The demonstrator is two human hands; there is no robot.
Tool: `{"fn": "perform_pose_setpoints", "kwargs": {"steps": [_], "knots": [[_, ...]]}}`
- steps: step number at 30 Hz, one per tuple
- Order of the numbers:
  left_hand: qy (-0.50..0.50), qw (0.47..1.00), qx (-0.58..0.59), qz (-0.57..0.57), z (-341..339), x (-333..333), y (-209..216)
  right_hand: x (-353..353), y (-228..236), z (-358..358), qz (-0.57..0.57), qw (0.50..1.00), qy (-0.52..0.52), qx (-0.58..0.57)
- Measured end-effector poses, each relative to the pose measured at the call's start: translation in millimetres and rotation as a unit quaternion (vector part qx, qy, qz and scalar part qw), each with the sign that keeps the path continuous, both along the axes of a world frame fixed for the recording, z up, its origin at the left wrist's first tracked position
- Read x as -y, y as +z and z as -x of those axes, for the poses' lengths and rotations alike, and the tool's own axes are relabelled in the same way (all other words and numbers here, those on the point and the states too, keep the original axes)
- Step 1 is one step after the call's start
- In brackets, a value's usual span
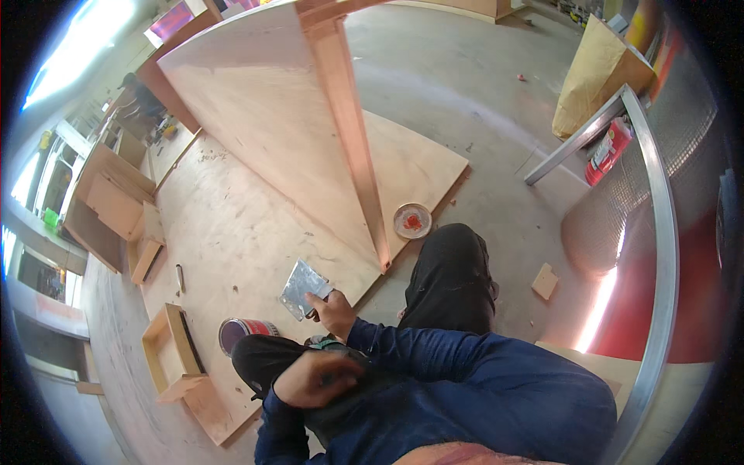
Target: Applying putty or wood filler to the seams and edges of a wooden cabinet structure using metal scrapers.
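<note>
Your right hand (335, 310) is closed around the handle end of a wide metal scraper (304, 288), fingers curled tight over the grip so that only the knuckles and the back of the hand show; the thumb side faces the blade. The scraper's flat, dull-grey blade sticks out up and to the left of your fist, tilted, and hovers over or lies just on the edge of the large plywood sheet (232, 232) on the floor; you cannot tell from this view whether the blade touches the wood. Your left hand (316, 380) lies lower, against your dark trouser leg near the knee, its fingers bent loosely inward. It looks motion-blurred, and you cannot tell whether it grips anything or only rests on the cloth. Both forearms are in blue sleeves (434, 364) that cross in front of your body. Just left of your left knee stands an open round tin (244, 333) with a red wall and a dark inside, near the scraper but apart from it. A tall plywood panel (263, 116) stands on edge on the sheet, with a reddish wooden strip (356, 147) running down its near edge and ending just beside your right knee. Beyond that knee a small round dish (412, 221) with a red smear sits at the corner of the sheet. An open wooden box frame (174, 349) lies on the concrete floor to your left.
</note>
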State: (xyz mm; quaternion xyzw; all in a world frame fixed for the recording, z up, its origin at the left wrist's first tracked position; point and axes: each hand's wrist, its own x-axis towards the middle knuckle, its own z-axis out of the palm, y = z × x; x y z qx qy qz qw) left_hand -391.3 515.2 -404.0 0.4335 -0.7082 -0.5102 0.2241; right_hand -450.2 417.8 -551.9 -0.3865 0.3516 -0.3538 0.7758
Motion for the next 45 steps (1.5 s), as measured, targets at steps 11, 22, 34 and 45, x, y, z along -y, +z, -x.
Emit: {"fn": "perform_pose_setpoints", "kwargs": {"steps": [11, 22, 34, 45], "knots": [[0.085, 0.939, 0.317, -0.101, 8.9, -107.0, -67.1, 34.9, 70.8, -25.9, 0.264, 0.952, 0.152, -0.042], [0.087, 0.972, 0.214, -0.035, 9.6, -110.9, -60.2, 36.7, 190.5, -52.7, 0.705, 0.576, 0.284, -0.301], [0.068, 0.98, 0.179, -0.054, 15.3, -90.2, -45.0, -95.6, 294.9, -52.4, 0.793, 0.335, 0.487, -0.148], [0.086, 0.987, 0.137, -0.024, 12.2, -81.4, -47.6, -112.1, 290.5, -44.6, 0.808, 0.304, 0.495, -0.102]]}}
